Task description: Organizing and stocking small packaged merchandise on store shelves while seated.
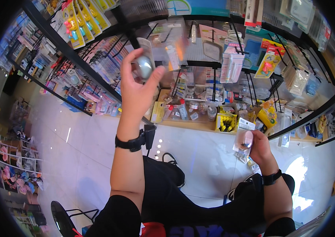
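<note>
My left hand (139,83) is raised at the hanging racks, with thumb and fingers around a carded blister pack (144,66) holding a shiny grey-green oval item. Motion blur hides whether that pack touches a hook. Lower on the right, my right hand (261,148) grips the edge of another clear blister pack (244,137), which has a rounded pink item inside and a white printed card at its top. Just right of the left hand hang blurred clear packets (171,44) on black hooks.
Black metal hooks (214,86) jut out above a wooden bottom shelf (182,123). On it stand small bottles (182,109) and a yellow box of yellow-capped items (226,122). A slanted black rack bar (75,62) crosses at left. A round black stool (57,217) sits lower left.
</note>
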A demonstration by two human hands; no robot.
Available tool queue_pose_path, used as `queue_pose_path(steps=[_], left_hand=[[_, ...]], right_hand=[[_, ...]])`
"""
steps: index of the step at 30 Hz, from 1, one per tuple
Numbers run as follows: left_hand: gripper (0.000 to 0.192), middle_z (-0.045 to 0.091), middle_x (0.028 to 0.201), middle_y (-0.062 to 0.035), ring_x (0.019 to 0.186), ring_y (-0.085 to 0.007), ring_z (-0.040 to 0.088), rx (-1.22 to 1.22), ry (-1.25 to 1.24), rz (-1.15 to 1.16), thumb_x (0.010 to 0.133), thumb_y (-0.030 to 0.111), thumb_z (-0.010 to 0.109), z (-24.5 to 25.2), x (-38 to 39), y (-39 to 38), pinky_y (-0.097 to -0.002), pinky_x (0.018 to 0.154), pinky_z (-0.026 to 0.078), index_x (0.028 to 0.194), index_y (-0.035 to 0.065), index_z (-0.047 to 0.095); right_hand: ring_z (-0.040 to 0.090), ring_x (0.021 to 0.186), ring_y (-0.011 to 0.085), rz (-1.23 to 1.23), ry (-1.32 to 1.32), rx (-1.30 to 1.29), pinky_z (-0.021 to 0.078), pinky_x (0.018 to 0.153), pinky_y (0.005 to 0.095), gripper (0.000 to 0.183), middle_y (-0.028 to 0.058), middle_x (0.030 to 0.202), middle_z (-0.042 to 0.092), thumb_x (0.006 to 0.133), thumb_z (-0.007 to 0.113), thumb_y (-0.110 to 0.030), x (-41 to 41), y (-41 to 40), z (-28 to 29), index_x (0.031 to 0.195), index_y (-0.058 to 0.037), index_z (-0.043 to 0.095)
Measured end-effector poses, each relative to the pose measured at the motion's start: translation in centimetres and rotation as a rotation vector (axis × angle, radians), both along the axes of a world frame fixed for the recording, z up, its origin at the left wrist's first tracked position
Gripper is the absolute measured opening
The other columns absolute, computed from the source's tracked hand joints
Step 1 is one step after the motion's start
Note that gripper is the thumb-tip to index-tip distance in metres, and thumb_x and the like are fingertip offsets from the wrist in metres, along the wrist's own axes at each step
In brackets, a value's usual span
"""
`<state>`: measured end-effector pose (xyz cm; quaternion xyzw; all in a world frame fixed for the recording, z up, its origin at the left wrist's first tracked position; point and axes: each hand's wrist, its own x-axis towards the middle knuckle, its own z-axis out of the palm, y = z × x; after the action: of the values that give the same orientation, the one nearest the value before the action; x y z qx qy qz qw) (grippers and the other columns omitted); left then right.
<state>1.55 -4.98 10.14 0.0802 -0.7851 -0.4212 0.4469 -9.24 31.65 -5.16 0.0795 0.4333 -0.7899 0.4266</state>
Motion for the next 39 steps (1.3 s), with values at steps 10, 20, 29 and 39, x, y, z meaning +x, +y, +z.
queue_pose_path(steps=[10, 20, 29, 39], left_hand=[[0.058, 0.051, 0.126, -0.017, 0.117, -0.0367, 0.049, -0.517, -0.058, 0.55, 0.082, 0.026, 0.08, -2.8, -2.5, -2.6, -0.0458, 0.103, 0.039, 0.133, 0.0089, 0.058], [0.058, 0.053, 0.123, -0.016, 0.114, -0.0381, 0.051, -0.475, -0.106, 0.57, 0.081, 0.029, 0.08, -2.8, -3.9, -2.5, -0.0455, 0.099, 0.044, 0.132, 0.0097, 0.06], [0.06, 0.054, 0.121, -0.0168, 0.113, -0.0392, 0.052, -0.513, -0.118, 0.581, 0.08, 0.033, 0.081, -3.0, -7.9, -4.1, -0.0459, 0.096, 0.046, 0.132, 0.0105, 0.062], [0.029, 0.054, 0.103, -0.0102, 0.097, -0.026, 0.054, -0.548, 0.133, 0.682, 0.091, 0.025, 0.071, -6.8, -7.8, -1.7, -0.0362, 0.087, 0.045, 0.11, 0.0054, 0.062]], right_hand=[[0.064, 0.102, 0.0265, 0.023, -0.008, 0.024, 0.051, 0.095, 0.0434, 0.035, 0.0125, 0.11, 0.066, 0.097, 0.041, -0.022, -0.6, -0.3, -1.7, 0.119, 0.0003, 0.057], [0.063, 0.108, 0.0263, 0.074, 0.016, -0.004, 0.0506, 0.097, 0.0435, 0.038, 0.0126, 0.116, 0.065, 0.097, 0.041, -0.022, -1.2, 0.6, -2.9, 0.125, -0.0001, 0.054], [0.065, 0.104, 0.0257, 0.041, 0.039, 0.078, 0.0529, 0.093, 0.0425, 0.039, 0.0124, 0.113, 0.066, 0.096, 0.04, -0.025, -0.5, -0.4, -1.7, 0.122, 0.0003, 0.056], [0.063, 0.107, 0.0235, 0.034, 0.155, 0.083, 0.0515, 0.094, 0.0431, 0.037, 0.0094, 0.12, 0.064, 0.101, 0.044, -0.025, 0.2, -0.8, -0.8, 0.131, -0.0053, 0.052]])
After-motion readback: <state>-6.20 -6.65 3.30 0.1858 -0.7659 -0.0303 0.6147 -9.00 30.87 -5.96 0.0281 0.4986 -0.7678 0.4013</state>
